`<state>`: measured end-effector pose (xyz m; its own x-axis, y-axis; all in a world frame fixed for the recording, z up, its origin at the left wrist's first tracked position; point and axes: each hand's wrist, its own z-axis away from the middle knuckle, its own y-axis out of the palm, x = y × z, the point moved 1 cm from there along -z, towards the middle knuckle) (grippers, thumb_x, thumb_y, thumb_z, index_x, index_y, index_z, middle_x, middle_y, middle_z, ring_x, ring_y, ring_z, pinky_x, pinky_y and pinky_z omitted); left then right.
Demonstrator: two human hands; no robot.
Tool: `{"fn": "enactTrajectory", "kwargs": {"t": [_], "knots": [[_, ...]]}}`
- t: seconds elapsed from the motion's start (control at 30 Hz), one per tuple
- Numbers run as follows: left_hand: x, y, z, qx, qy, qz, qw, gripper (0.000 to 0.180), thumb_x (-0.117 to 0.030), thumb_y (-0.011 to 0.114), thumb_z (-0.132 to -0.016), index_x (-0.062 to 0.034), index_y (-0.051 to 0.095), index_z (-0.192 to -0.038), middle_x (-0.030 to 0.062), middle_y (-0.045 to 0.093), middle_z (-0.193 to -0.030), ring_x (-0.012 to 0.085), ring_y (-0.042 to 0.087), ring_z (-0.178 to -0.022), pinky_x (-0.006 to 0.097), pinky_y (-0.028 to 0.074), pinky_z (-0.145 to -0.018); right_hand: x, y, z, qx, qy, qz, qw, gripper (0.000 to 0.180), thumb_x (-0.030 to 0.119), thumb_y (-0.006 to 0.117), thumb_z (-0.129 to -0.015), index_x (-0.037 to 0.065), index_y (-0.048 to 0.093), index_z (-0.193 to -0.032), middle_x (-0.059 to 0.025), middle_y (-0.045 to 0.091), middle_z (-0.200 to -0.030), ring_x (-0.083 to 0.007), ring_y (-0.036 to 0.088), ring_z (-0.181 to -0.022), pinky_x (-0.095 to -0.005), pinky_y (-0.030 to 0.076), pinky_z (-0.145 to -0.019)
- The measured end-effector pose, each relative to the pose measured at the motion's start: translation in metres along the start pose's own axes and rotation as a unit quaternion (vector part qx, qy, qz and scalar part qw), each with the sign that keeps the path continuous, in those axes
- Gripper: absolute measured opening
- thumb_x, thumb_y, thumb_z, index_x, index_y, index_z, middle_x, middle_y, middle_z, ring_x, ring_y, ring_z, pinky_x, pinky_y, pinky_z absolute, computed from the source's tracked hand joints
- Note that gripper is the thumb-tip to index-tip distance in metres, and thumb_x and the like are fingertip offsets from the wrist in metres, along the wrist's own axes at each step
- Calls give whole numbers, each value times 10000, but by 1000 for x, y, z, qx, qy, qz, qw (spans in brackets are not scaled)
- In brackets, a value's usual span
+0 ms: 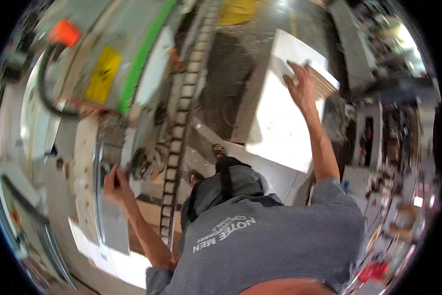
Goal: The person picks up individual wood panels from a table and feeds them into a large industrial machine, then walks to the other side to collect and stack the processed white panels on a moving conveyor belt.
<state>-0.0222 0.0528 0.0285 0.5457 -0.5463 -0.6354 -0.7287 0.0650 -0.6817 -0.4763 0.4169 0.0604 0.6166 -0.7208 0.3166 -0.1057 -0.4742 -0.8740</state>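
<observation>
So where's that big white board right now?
In the head view, the white board stands right of centre, beside the roller track, with the right hand flat on its top edge.

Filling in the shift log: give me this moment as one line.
left hand: gripping dark handle on machine | right hand: flat on white panel stack | roller chain between | posture: leaning forward

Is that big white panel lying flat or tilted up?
Cannot tell for sure: the white panel looks flat, with the right hand pressed on its far edge, but the fisheye view distorts it.
</observation>
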Motion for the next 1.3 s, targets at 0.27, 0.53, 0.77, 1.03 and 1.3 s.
{"fn": "enactTrajectory", "kwargs": {"t": [0.27,0.53,0.77,1.03,1.3], "knots": [[-33,47,15,14,15,95,995,135,-87,693,-919,19,732,-993,54,659,-782,104,520,-626,273,432,-536,-148,-63,1,-12,27,230,973,588,196,793,-745,73,609,-1290,-151,672,-1153,-362,543,-1119,-482,419,-1000],[-41,34,40,-7,-38,98,994,104,-40,714,-866,3,742,-957,77,657,-738,137,569,-617,281,472,-578,-118,-58,-7,21,-44,202,978,453,142,752,-814,8,646,-1234,-198,668,-1116,-329,630,-1008,-443,511,-880],[-41,-6,74,-55,-124,121,983,125,-50,716,-868,25,737,-967,68,663,-749,85,549,-655,252,437,-571,181,42,29,258,-238,-115,929,549,136,793,-749,66,608,-1262,-181,640,-1147,-354,603,-1097,-457,490,-946],[1,-84,114,-170,-208,90,959,151,-77,714,-881,25,738,-989,85,699,-837,106,595,-733,250,478,-660,455,150,82,208,-573,-287,739,485,109,781,-733,76,563,-1165,-126,640,-1036,-350,568,-1036,-460,414,-1001],[57,-105,106,-196,-189,19,962,160,-106,753,-854,5,739,-969,113,697,-819,154,629,-692,285,506,-645,477,152,119,188,-444,-356,801,294,140,718,-842,19,636,-1097,-115,649,-996,-324,588,-984,-427,458,-943]]}}
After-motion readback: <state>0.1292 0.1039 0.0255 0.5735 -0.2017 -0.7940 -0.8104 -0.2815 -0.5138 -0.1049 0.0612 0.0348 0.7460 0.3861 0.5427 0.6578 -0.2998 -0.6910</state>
